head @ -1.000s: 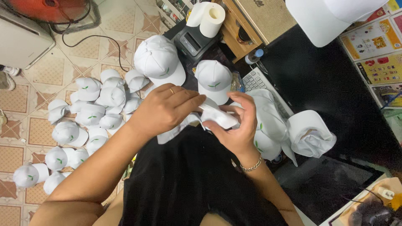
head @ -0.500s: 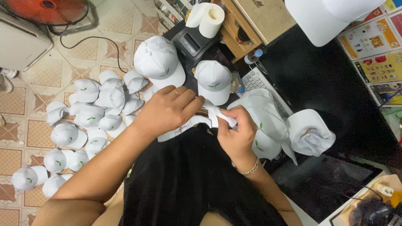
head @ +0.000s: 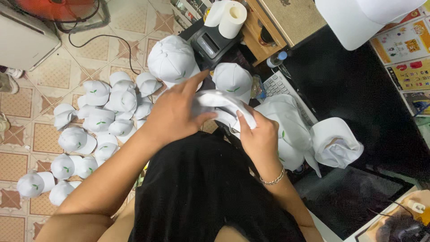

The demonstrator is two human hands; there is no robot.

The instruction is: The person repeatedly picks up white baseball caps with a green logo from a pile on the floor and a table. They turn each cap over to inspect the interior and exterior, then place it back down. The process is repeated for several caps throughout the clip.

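Both of my hands hold one white cap (head: 222, 106) in front of my black shirt. My left hand (head: 174, 112) lies over its left side with the fingers spread across the fabric. My right hand (head: 255, 134), with a thin bracelet at the wrist, grips the cap's right edge with the thumb on top. A stack of white caps with a small green mark (head: 286, 134) lies just right of my right hand. Two more white caps (head: 172, 58) (head: 233, 78) rest just beyond my fingers.
Several white caps (head: 96, 121) are scattered on the tiled floor at the left. A black machine (head: 210, 42) and paper rolls (head: 233, 18) stand at the top. A keyboard (head: 280, 85), a black table (head: 358, 89) and a folded white cap (head: 336, 143) sit at the right.
My hands have lifted the cap and turned it; the left hand has shifted right over the fabric with fingers spread. The view has moved closer.
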